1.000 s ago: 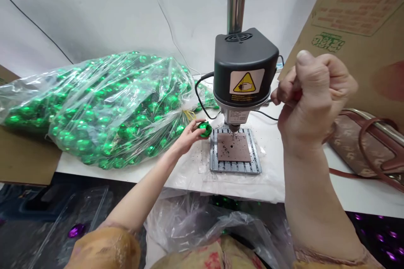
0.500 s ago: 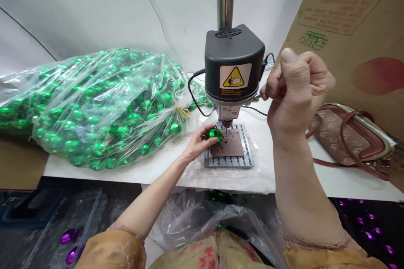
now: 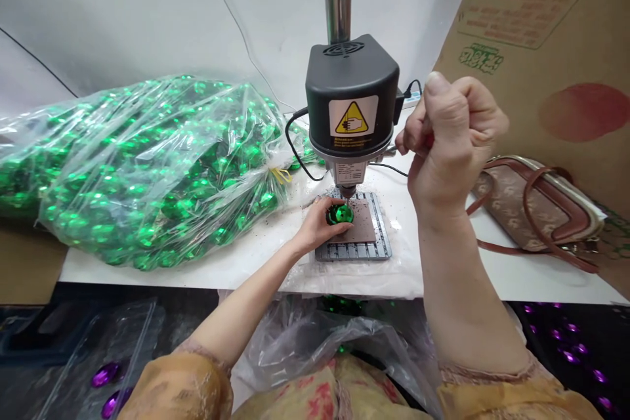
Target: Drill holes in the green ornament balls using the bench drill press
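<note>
My left hand [image 3: 315,223] pinches a shiny green faceted gem [image 3: 343,213] between thumb and fingers, right beneath the chuck [image 3: 348,190] of a small black drill press [image 3: 352,82]. Under the gem lies a brown square board [image 3: 363,228], on the slotted metal base [image 3: 384,246]. Dark crumbs are scattered over both. Whether the bit touches the gem is hard to tell. Raised at the right of the machine, my right hand [image 3: 453,138] is closed round the drill press lever [image 3: 388,152], most of which the fingers hide.
A large clear bag of green gems [image 3: 162,170], tied with yellow, fills the left of the white table [image 3: 275,262]. At right are a handbag [image 3: 541,203] and a big cardboard box [image 3: 522,65]. Purple gems [image 3: 571,356] lie below the table edge, and crumpled plastic [image 3: 295,335] hangs in front.
My left hand has moved the green gem right, from beside the drill bit to under it. My right hand keeps its grip on the lever. The whole view has shifted slightly.
</note>
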`<state>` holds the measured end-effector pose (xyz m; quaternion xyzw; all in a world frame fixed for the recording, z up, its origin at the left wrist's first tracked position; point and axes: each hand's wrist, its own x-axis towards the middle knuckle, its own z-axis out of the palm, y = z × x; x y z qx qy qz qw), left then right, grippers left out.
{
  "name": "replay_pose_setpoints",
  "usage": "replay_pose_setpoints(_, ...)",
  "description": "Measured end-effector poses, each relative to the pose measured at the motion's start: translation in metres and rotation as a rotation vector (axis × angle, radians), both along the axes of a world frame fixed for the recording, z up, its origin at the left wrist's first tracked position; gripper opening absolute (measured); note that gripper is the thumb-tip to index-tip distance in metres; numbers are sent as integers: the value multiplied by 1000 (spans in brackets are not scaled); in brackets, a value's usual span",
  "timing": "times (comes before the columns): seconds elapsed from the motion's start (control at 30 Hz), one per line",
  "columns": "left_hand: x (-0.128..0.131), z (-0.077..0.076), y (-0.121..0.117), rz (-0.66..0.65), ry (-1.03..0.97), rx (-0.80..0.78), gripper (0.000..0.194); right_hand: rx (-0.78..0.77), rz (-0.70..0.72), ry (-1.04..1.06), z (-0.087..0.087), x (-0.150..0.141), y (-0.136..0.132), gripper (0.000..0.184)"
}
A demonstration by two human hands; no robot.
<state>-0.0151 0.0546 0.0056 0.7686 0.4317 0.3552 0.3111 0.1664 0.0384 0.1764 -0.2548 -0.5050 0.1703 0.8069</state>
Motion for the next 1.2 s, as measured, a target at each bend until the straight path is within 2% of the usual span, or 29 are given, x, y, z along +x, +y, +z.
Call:
replay_pose_setpoints(0.1,10,-2,-5,-4,5,54,47,33,7,2,-1,0,1,45)
replay_pose_setpoints(0.27,22,-13,-16,91,-202,-114,54,9,-17,-27,-2,1,1,46)
replay_pose_setpoints(0.4,23,-20,-17,65,-311,-166,56,-49,-42,-29,1,1,0,49)
replay_pose_setpoints(0.57,20,-26,-14,47,-314,-161,60,13,-14,30,-3,-1,-4,45)
replay_pose_setpoints(0.7,19,-30,-14,41,-323,-181,62,106,-64,65,-16,-6,-9,43)
replay_pose_setpoints(0.83,20,-31,-14,44,-332,-198,62,224,-25,65,-28,-8,-13,42)
replay_pose_setpoints(1.03,19,-32,-14,34,-340,-182,61,196,-48,38,-35,-7,-15,44)
replay_pose_setpoints(1.2,18,-34,-13,27,-337,-183,61,231,-61,36,-40,-6,-14,44)
